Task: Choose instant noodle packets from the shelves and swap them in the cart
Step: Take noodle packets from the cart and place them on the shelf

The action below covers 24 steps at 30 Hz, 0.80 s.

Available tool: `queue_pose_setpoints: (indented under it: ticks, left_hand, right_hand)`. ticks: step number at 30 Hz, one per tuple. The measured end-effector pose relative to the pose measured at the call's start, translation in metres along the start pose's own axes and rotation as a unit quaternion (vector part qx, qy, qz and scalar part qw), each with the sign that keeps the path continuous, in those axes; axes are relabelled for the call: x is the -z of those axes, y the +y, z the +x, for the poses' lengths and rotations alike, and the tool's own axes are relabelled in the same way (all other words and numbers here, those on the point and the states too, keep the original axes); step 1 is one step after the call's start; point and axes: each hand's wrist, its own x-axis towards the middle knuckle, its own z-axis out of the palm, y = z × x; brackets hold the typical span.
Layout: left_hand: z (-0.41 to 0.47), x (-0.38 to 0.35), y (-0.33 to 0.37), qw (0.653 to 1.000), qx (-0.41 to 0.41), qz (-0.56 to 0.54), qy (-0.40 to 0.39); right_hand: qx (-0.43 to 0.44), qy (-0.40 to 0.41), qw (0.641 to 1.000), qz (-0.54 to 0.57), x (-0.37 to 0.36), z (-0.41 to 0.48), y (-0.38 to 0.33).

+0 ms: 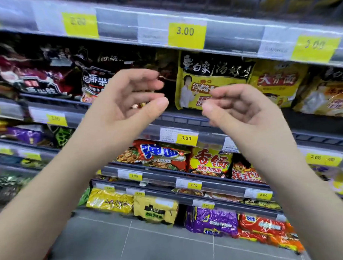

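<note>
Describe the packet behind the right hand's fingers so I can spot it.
Find the upper shelf rail and its clearest 3.00 tag. The packet stands directly below. Unlike the red-labelled yellow packet beside it, its top band is black with white characters.

Yellow price tags (185, 35) reading 3.00 run left to right in rows; grey floor tiles (152, 246) lie near, below.

One wide-angle head view (its edges blur) faces the shelves (233, 38) from close, tilted down to take in the floor (152, 244), with the left hand (126, 100) and right hand (242, 107) near the lens.
</note>
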Motion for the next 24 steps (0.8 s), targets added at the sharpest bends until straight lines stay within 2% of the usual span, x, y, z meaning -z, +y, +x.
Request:
queue_pose_setpoints:
  ticks: [5,11,18,24]
  left_hand:
    - [-0.081,0.052,0.049,0.999,0.018,-0.016,0.029]
    - [-0.171,0.112,0.091,0.985,0.022,0.022,0.169]
    - [-0.267,0.193,0.134,0.942,0.018,0.062,0.33]
    - [-0.316,0.277,0.129,0.902,0.023,0.081,0.423]
  right_hand:
    - [0.013,-0.091,0.991,0.1,-0.043,-0.043,-0.054]
    - [0.048,-0.235,0.953,0.187,-0.112,-0.075,-0.097]
    - [0.065,-0.377,0.895,0.231,-0.216,-0.098,-0.15]
    - [0.076,-0.466,0.843,0.257,-0.34,-0.108,-0.183]
